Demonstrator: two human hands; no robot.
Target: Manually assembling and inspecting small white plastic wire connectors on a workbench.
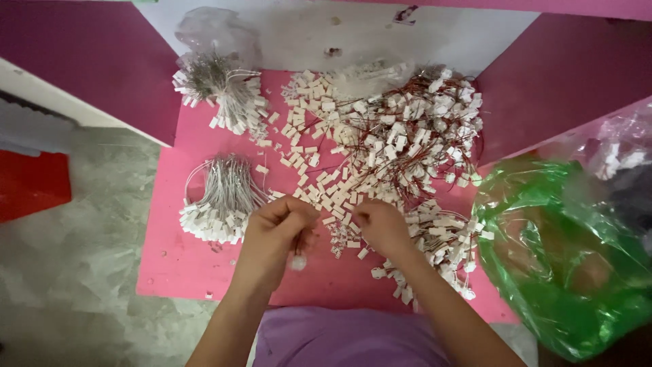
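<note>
My left hand (275,234) is curled over the pink table (176,261), pinching a thin wire with a small white connector (298,261) hanging below the fingers. My right hand (382,228) is closed a little to the right, its fingertips pointing toward the left hand; what it grips is hidden. Between and behind the hands lies a loose heap of small white connector housings (326,194). A large tangle of red-wired connectors (414,136) spreads at the right.
Two tied bundles of white-wired connectors lie at the left: one near my left hand (217,200), one at the back (221,92). A clear plastic bag (217,30) sits behind. A green plastic bag (564,251) stands at the right. Grey floor lies left.
</note>
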